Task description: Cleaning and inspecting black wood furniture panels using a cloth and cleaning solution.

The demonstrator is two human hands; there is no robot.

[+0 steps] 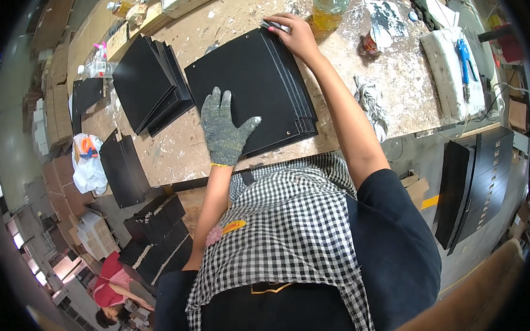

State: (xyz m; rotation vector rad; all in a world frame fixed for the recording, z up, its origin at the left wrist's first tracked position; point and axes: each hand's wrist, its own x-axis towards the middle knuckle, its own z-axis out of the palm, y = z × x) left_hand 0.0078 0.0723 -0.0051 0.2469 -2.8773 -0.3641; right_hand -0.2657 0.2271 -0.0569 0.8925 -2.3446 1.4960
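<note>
While the fingers of the gloved left hand [223,133] lie spread and flat on a stack of black boards [246,68], those of the bare right hand [297,38] pinch a small grey piece [274,27] at the stack's far corner. The stack sits on the speckled surface [333,118] right in front of the person, its boards slightly fanned along the right edge. Just left of it, a second bundle [140,84] of black boards leans together on edge, with a clear plastic bottle [99,70] beyond. Past the right hand there's a jar of yellow liquid [328,13], then a small tin [376,40] and, nearer the person, a crumpled rag [371,105]. Farther right, a blue tool [464,59] lies on a pale wrapped block [436,60]. Near the surface's left edge is a white bag [89,177], and well apart, lower left, I see another person [110,277] in red.
</note>
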